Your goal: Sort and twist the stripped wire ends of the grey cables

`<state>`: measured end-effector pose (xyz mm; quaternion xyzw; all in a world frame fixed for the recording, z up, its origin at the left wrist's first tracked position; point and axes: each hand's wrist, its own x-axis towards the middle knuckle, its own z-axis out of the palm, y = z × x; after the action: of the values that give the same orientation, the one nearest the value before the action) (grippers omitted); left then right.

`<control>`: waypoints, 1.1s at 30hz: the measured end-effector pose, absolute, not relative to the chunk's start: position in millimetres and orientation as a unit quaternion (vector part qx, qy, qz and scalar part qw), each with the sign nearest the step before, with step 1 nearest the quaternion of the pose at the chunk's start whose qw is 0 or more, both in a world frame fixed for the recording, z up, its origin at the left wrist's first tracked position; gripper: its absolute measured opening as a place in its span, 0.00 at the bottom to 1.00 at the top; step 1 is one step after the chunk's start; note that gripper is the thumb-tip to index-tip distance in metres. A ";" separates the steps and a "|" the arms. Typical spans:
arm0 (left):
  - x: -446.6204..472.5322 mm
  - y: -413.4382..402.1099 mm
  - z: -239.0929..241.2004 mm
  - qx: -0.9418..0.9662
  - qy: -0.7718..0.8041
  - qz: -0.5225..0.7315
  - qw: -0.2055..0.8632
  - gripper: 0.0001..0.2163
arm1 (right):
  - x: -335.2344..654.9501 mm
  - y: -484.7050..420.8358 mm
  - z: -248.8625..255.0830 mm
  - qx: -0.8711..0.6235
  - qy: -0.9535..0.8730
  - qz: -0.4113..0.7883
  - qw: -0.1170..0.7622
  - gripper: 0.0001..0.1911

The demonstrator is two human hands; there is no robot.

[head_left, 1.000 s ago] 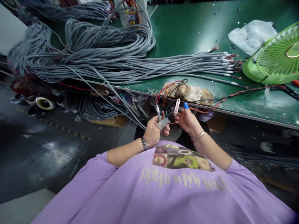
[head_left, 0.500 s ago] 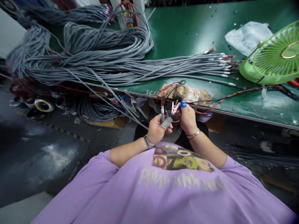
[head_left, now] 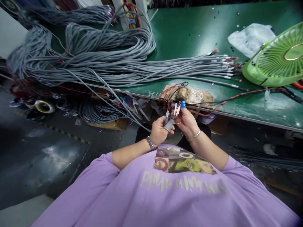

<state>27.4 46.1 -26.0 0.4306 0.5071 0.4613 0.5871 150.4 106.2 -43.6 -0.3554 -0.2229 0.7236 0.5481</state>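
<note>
My left hand point(head_left: 159, 130) is closed around the end of a grey cable point(head_left: 166, 117), which has a white sleeve and thin coloured wires fanning out of it. A grey wrapping, seemingly on my left thumb, lies over the wires. Close beside it, my right hand point(head_left: 188, 122) wears a blue cover point(head_left: 183, 104) on the thumb and pinches a small pink clip point(head_left: 176, 109). The clip sits right at the coloured wires; whether it bites on one is too small to tell. A thin copper-coloured strand shows between the hands.
A thick bundle of grey cables point(head_left: 132, 67) stretches over the green table point(head_left: 180, 34), stripped ends to the right. A taped cardboard piece point(head_left: 201, 95) lies at the table edge before my hands. Rightward stand a green fan point(head_left: 281, 56) and a plastic bag point(head_left: 251, 37).
My right hand has moved slightly left and down, bringing the pink clip closer to the wires. My left hand stays nearly in place on the cable.
</note>
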 end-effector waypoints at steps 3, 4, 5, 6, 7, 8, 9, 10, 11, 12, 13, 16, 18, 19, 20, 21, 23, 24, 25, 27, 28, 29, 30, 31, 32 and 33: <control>27.3 46.1 -25.1 0.432 0.508 0.459 0.587 0.18 | 149.3 104.6 -42.9 -0.360 -0.212 0.723 0.549 0.27; 27.2 45.9 -24.6 0.433 0.507 0.460 0.586 0.18 | 148.9 103.6 -42.3 -0.360 -0.208 0.726 0.548 0.27; 27.1 45.7 -24.2 0.434 0.505 0.462 0.586 0.18 | 148.7 102.5 -41.7 -0.359 -0.206 0.729 0.545 0.27; 26.9 45.3 -24.1 0.435 0.504 0.463 0.586 0.18 | 148.8 101.3 -41.3 -0.358 -0.205 0.733 0.541 0.28; 26.6 44.7 -24.3 0.434 0.503 0.463 0.587 0.17 | 149.2 100.0 -41.2 -0.356 -0.207 0.737 0.536 0.29; 26.1 43.9 -24.9 0.433 0.502 0.463 0.588 0.17 | 150.1 98.6 -41.4 -0.355 -0.213 0.739 0.532 0.30; 25.4 42.9 -25.7 0.432 0.503 0.463 0.589 0.18 | 151.7 97.0 -42.0 -0.354 -0.223 0.739 0.528 0.31; 24.5 41.7 -26.8 0.431 0.504 0.462 0.589 0.18 | 154.1 95.2 -43.1 -0.352 -0.234 0.740 0.524 0.32; 23.5 40.3 -27.8 0.431 0.505 0.462 0.588 0.18 | 157.2 92.9 -44.7 -0.349 -0.244 0.741 0.519 0.33; 22.3 38.9 -28.8 0.431 0.506 0.463 0.586 0.19 | 160.9 90.1 -46.8 -0.344 -0.254 0.744 0.513 0.33; 21.0 37.4 -29.5 0.432 0.508 0.463 0.584 0.19 | 165.2 86.7 -49.2 -0.338 -0.265 0.750 0.503 0.34; 17.4 34.1 -30.0 0.435 0.511 0.464 0.578 0.19 | 178.1 74.1 -57.3 -0.315 -0.319 0.772 0.451 0.35; 15.6 33.2 -30.0 0.439 0.510 0.465 0.575 0.19 | 183.9 66.1 -61.4 -0.309 -0.369 0.768 0.423 0.32; 15.0 33.2 -30.4 0.441 0.509 0.465 0.575 0.19 | 185.3 63.1 -62.5 -0.313 -0.391 0.758 0.419 0.29; 14.6 33.4 -31.2 0.444 0.508 0.464 0.574 0.19 | 185.6 61.1 -63.0 -0.320 -0.409 0.744 0.420 0.25; 14.2 33.8 -32.3 0.446 0.508 0.463 0.573 0.19 | 185.2 60.1 -62.9 -0.329 -0.422 0.730 0.425 0.22; 13.8 34.8 -35.2 0.450 0.507 0.463 0.571 0.19 | 182.6 60.6 -61.6 -0.338 -0.429 0.715 0.436 0.19; 13.7 35.3 -36.6 0.450 0.505 0.466 0.571 0.19 | 180.9 61.7 -60.6 -0.336 -0.425 0.715 0.440 0.19; 13.6 35.8 -37.8 0.449 0.500 0.471 0.572 0.18 | 179.2 63.0 -59.6 -0.333 -0.418 0.720 0.443 0.19; 13.5 36.5 -39.0 0.444 0.479 0.485 0.581 0.16 | 176.0 65.2 -58.0 -0.325 -0.397 0.734 0.445 0.20; 13.5 36.8 -38.8 0.442 0.464 0.490 0.591 0.15 | 174.5 65.8 -57.4 -0.321 -0.387 0.742 0.443 0.20; 13.4 37.0 -38.2 0.440 0.448 0.491 0.604 0.15 | 173.2 66.1 -56.9 -0.317 -0.379 0.750 0.440 0.20; 13.2 37.1 -37.2 0.438 0.432 0.487 0.620 0.14 | 171.9 66.2 -56.6 -0.310 -0.373 0.758 0.437 0.20; 12.9 37.3 -36.1 0.436 0.418 0.480 0.636 0.14 | 170.9 66.3 -56.5 -0.303 -0.368 0.765 0.433 0.20; 12.4 37.4 -35.0 0.435 0.407 0.472 0.650 0.14 | 170.2 66.6 -56.4 -0.295 -0.363 0.772 0.431 0.20; 11.7 37.5 -33.9 0.434 0.399 0.466 0.660 0.15 | 169.9 67.2 -56.4 -0.290 -0.358 0.776 0.431 0.20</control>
<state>11.7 37.5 -33.9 0.4343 0.3993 0.4656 0.6597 169.9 67.2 -56.4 -0.2905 -0.3577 0.7760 0.4306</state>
